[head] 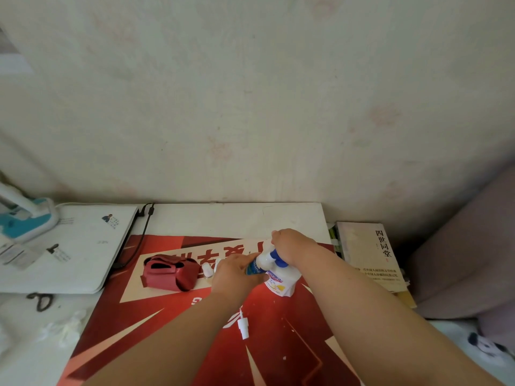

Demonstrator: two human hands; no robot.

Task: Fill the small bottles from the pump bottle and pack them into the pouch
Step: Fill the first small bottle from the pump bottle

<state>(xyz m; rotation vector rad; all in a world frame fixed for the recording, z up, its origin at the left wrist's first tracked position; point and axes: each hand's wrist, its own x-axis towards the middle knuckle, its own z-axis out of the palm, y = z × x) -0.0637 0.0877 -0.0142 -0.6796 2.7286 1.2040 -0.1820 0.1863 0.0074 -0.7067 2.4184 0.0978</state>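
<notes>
Small bottle (252, 267), tilted, mouth under pump bottle (277, 282) spout, gripped in left hand (237, 274); right hand (291, 245) pressing pump (pouch (168, 271) left).

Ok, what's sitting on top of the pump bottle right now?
The right hand rests on the pump bottle, covering the top of its blue pump head. The left hand holds a small bottle at the white spout. The small bottle's opening is hidden.

Glossy plastic pump bottle (278, 282); matt red cloth pouch (170, 273).
</notes>
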